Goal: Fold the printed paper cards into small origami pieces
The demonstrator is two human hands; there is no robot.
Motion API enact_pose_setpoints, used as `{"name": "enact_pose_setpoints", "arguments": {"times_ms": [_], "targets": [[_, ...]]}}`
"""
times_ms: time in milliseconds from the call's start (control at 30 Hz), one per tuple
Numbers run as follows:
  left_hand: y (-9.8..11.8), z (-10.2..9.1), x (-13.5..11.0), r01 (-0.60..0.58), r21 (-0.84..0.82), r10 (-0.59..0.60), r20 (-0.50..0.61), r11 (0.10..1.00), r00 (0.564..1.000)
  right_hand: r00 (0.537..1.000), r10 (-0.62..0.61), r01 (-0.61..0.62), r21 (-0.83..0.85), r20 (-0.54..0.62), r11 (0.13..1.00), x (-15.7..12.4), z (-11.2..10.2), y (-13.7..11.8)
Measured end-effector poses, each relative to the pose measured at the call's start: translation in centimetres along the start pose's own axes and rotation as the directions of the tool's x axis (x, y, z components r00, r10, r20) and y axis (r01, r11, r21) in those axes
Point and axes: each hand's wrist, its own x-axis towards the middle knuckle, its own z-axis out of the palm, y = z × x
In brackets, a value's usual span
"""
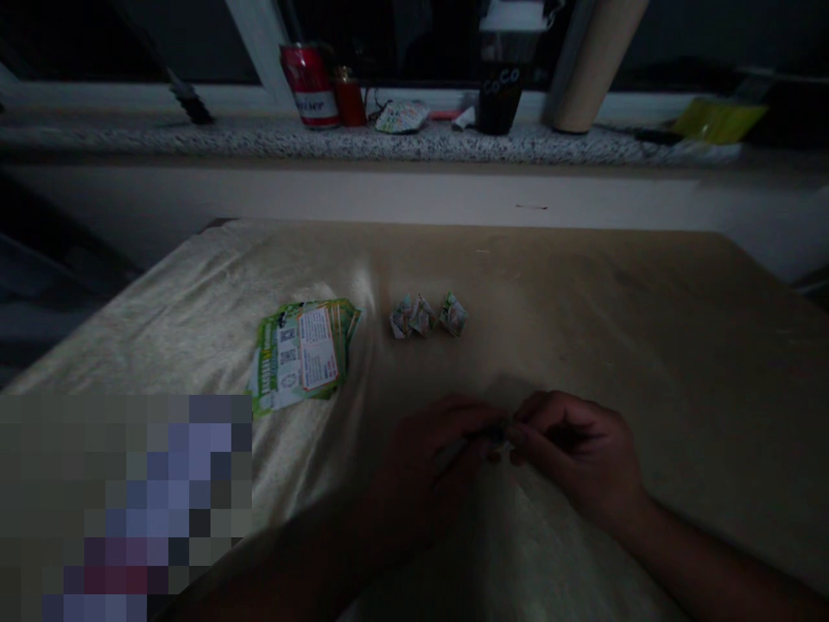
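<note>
Low over the middle of the cloth-covered table (583, 345), my left hand (433, 449) and my right hand (583, 449) meet at their fingertips. Both are closed in a pinch around a small dark piece (496, 432), mostly hidden by the fingers, whose kind I cannot make out in this dim light. Beyond them lie three small folded paper shapes (453, 314), printed in green and white; two sit close together and one stands slightly apart to the right. Left of these rests a stack of green printed leaflets or packets (301, 354).
A speckled stone sill (246, 142) runs behind the table. On it stand a red can (311, 86), an orange-red lighter (350, 97), a crumpled printed wrapper (401, 117), a dark lidded cup (502, 78), a tan cylinder (596, 69) and a yellow item (718, 119). Blurred blocks cover the lower left.
</note>
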Motion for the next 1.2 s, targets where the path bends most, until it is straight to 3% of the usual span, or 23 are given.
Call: {"name": "enact_pose_setpoints", "arguments": {"times_ms": [67,133,267,433,800,900,1033,1200], "targets": [[-0.1,0.0,0.0,0.01,-0.004,-0.01,-0.023,1.0,1.0,0.998,0.065,-0.065,0.087,0.012,0.994,0.0,0.0,0.0],[-0.2,0.0,-0.1,-0.013,0.018,0.014,-0.069,1.0,0.997,0.988,0.122,-0.135,0.148,0.094,0.98,0.0,0.0,0.0],[0.0,-0.1,-0.2,-0.069,0.098,0.084,-0.152,0.993,0.985,0.949,0.205,-0.238,0.118,0.238,0.964,-0.2,0.1,0.3],[0.5,0.1,-0.2,-0.137,0.119,0.155,-0.168,0.983,0.974,0.961,0.194,-0.215,0.094,0.198,0.972,-0.3,0.2,0.6],[0.5,0.1,-0.1,-0.107,0.101,0.121,-0.146,0.989,0.982,0.952,0.238,-0.262,0.108,0.19,0.959,-0.2,0.2,0.6],[0.5,0.2,-0.3,-0.042,0.074,0.053,-0.163,0.996,0.985,0.954,0.241,-0.262,0.106,0.176,0.959,-0.2,0.3,0.5],[0.0,0.5,-0.6,0.112,-0.119,-0.134,-0.199,0.987,0.971,0.957,0.234,-0.251,0.085,0.17,0.964,-0.3,0.2,0.5],[-0.7,0.6,-0.3,0.222,-0.347,-0.281,-0.127,0.911,0.951,0.962,0.179,-0.195,0.058,0.209,0.979,-0.3,0.1,0.5]]}}
